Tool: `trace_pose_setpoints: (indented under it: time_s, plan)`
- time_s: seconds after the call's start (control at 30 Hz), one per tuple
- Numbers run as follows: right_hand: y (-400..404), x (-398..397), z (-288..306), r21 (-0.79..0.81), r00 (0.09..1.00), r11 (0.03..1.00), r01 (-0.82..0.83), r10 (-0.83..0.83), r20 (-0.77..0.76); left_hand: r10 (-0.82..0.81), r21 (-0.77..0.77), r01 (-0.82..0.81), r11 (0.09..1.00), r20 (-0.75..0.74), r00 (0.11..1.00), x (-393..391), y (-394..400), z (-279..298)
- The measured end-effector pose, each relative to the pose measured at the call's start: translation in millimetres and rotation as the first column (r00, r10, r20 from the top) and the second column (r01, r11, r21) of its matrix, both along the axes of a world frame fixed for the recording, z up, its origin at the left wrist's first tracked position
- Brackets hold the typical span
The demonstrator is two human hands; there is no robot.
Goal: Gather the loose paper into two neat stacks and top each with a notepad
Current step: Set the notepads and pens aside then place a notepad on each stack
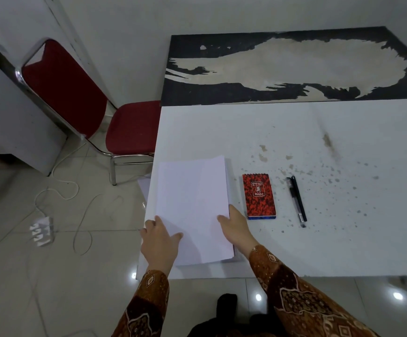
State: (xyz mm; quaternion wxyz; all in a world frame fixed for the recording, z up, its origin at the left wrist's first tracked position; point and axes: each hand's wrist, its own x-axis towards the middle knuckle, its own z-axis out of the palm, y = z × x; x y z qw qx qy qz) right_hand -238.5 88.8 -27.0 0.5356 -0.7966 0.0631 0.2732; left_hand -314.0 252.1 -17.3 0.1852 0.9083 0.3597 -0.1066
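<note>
From the head camera, the person stands at the near left corner of a white, stain-speckled table (pixel 319 132). A stack of plain white paper sheets (pixel 190 203) lies at that corner, its left edge jutting past the table's side over the tiled floor. The sheets are not squared: the top ones sit skewed against those beneath, and one loose white sheet (pixel 144 187) pokes out lower on the left, off the table edge.

The left hand (pixel 160 242) rests flat on the stack's near left part, fingers spread and pressing down. The right hand (pixel 234 227) lies along the stack's right edge, fingers extended and loosely apart, thumb on top of the paper; whether the fingertips curl under the edge cannot be told. Neither hand pinches anything.

Just beside the stack on the right, apart from it, lies a small red-and-black spiral-bound notepad (pixel 259 197), and right of that a black pen (pixel 297 201). Only one notepad and one stack show; a second of either is not in view.

The main risk appears to be the overhang. If the hands push or square the pile leftward, the jutting sheets could slide off onto the floor beside the red padded metal-frame chair (pixel 95 110). Pressing unevenly with flat palms could also fan the skewed sheets further instead of aligning them. A rightward sweep might knock the notepad into the pen.
</note>
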Motion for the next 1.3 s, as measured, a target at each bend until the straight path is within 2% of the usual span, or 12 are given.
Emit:
trace_pose_setpoints:
  time_s: [0.17,0.23,0.33,0.4,0.47,0.53,0.63,0.73,0.87,1.03,1.2,1.3]
  plan:
    - [-3,21,6,0.074,0.989,0.996,0.047,-0.036,-0.145,0.018,-0.023,-0.017,1.000,0.029,0.999,0,0,-2]
    - [-5,31,10,0.100,0.992,0.995,-0.016,0.028,-0.123,0.034,-0.066,-0.031,0.997,0.056,0.998,-1,4,-2]
    - [-10,35,25,0.234,0.997,0.971,-0.056,0.067,-0.038,0.108,-0.168,-0.085,0.982,0.132,0.985,1,13,0]
    - [-15,35,34,0.324,0.996,0.942,-0.081,0.089,-0.009,0.214,-0.282,-0.133,0.950,0.279,0.936,5,19,7]
    - [-21,37,42,0.378,0.993,0.918,-0.118,0.111,0.039,0.361,-0.510,-0.114,0.853,0.418,0.834,13,24,21]
    - [-26,38,53,0.408,0.987,0.900,-0.154,0.123,0.099,0.411,-0.614,-0.054,0.788,0.459,0.787,25,30,40]
    - [-28,39,70,0.368,0.979,0.917,-0.155,0.093,0.180,0.410,-0.642,0.045,0.765,0.540,0.735,41,36,59]
    - [-19,36,79,0.281,0.965,0.959,-0.050,-0.026,0.260,0.370,-0.607,0.158,0.779,0.648,0.666,48,24,71]
    - [-6,23,79,0.365,0.939,0.927,0.087,-0.199,0.282,0.441,-0.598,0.166,0.784,0.724,0.530,43,5,74]
    - [-7,12,81,0.401,0.925,0.911,0.098,-0.232,0.300,0.498,-0.647,0.201,0.736,0.718,0.486,30,3,74]
    - [-5,19,111,0.494,0.877,0.868,0.051,-0.276,0.394,0.486,-0.615,0.241,0.751,0.761,0.430,38,19,99]
    - [-2,18,126,0.468,0.827,0.884,-0.013,-0.253,0.501,0.464,-0.577,0.256,0.775,0.796,0.389,42,22,115]
